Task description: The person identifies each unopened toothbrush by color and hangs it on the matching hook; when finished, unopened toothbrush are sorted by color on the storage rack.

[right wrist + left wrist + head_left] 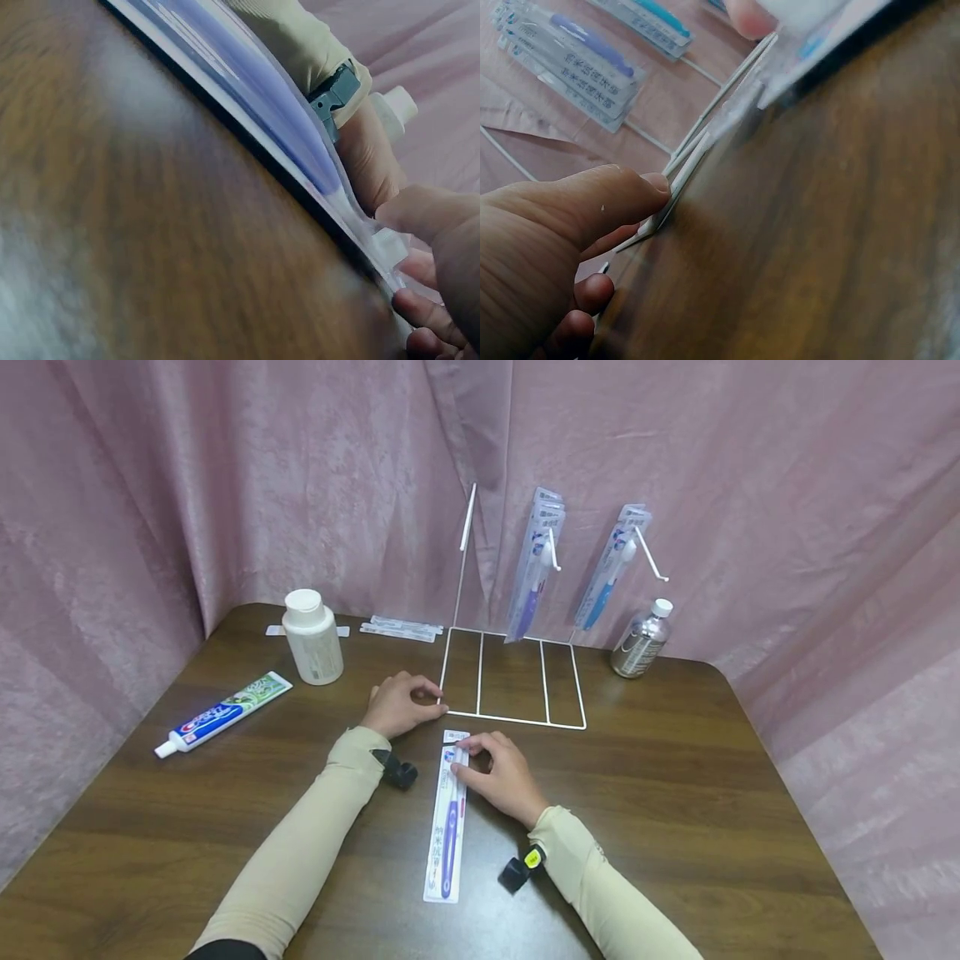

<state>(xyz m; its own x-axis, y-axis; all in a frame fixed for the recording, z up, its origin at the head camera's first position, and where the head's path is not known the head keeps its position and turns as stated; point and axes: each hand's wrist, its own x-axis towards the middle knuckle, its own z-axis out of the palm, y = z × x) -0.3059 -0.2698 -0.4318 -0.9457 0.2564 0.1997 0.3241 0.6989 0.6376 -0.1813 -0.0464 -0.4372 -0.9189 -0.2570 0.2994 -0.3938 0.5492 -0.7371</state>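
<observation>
A packaged purple toothbrush lies lengthwise in front of a white wire rack. My right hand holds the pack near its top end, thumb and fingers across the brush-head part; the right wrist view shows the clear blister close up. At the rack's front left corner, my left hand pinches the base wire, and the left wrist view shows its thumb on that wire. Purple toothbrush packs hang from the middle hook and blue ones from the right hook. The left hook is bare.
Left of the rack stand a white bottle and a toothpaste tube lying flat. Further flat packs lie at the table's back edge. A silver bottle stands right of the rack. Pink curtain hangs behind.
</observation>
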